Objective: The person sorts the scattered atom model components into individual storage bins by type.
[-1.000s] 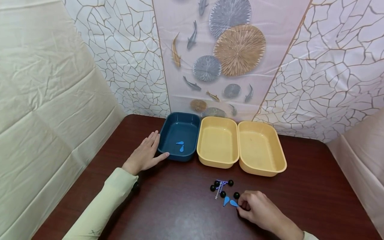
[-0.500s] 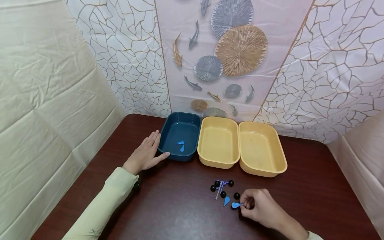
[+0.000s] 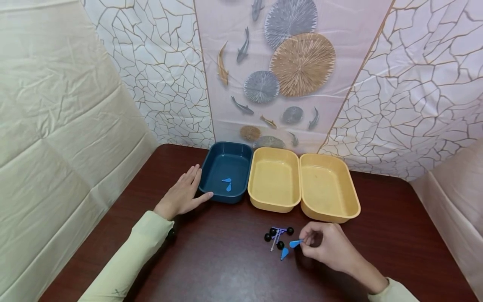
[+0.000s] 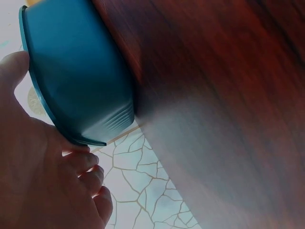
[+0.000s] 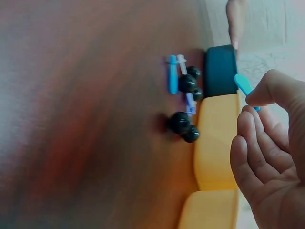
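Observation:
My right hand (image 3: 328, 245) pinches a small flat blue teardrop-shaped piece (image 3: 294, 243) by its narrow end, between thumb and fingertips. In the right wrist view this blue piece (image 5: 243, 84) is held above the table. Just left of it a similar blue teardrop-shaped piece (image 3: 284, 253) lies on the tabletop. Beside that are several shiny black balls (image 3: 280, 245) and some thin purple and whitish sticks (image 3: 278, 235). My left hand (image 3: 183, 193) rests with straight fingers against the left side of a dark blue tray (image 3: 226, 161). Two blue teardrop-shaped pieces (image 3: 228, 187) lie in this tray.
Two yellow trays, one in the middle (image 3: 274, 178) and one at the right (image 3: 328, 184), stand beside the blue tray in a row. Behind them a patterned cloth (image 3: 302, 121) hangs at the back edge of the dark brown table (image 3: 211, 260).
My right hand has pinched the blue piece, lifted it off the table and moved slightly forward, now covering a black ball. My left hand has stayed at the blue tray.

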Available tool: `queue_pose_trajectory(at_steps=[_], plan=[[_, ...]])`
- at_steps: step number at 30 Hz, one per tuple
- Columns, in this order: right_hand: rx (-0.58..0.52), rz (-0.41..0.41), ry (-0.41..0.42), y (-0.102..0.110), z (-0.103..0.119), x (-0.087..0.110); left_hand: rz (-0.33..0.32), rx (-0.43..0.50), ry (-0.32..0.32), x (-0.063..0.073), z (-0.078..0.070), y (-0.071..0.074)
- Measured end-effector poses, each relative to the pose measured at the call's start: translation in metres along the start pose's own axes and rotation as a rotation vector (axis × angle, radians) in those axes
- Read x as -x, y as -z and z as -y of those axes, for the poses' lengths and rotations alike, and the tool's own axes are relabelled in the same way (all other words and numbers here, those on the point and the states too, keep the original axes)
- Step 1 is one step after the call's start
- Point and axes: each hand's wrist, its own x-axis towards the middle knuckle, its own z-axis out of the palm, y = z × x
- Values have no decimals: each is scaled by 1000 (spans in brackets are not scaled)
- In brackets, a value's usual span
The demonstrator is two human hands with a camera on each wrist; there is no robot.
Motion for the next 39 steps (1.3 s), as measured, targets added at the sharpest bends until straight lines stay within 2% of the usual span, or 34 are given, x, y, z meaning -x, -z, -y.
queue_pose_trajectory(at_steps=[5,19,27,39], plan=[[27,-21,49,8,6,-18,-1,0,7,0,0,0],[64,-29,54,30,24,-81,14,-10,16,0,1,-1],[22,28,10,26,32,-119,18,-11,14,-1,0,0],[-48,42,38,8,36,-170,12,-21,12,-1,1,0]])
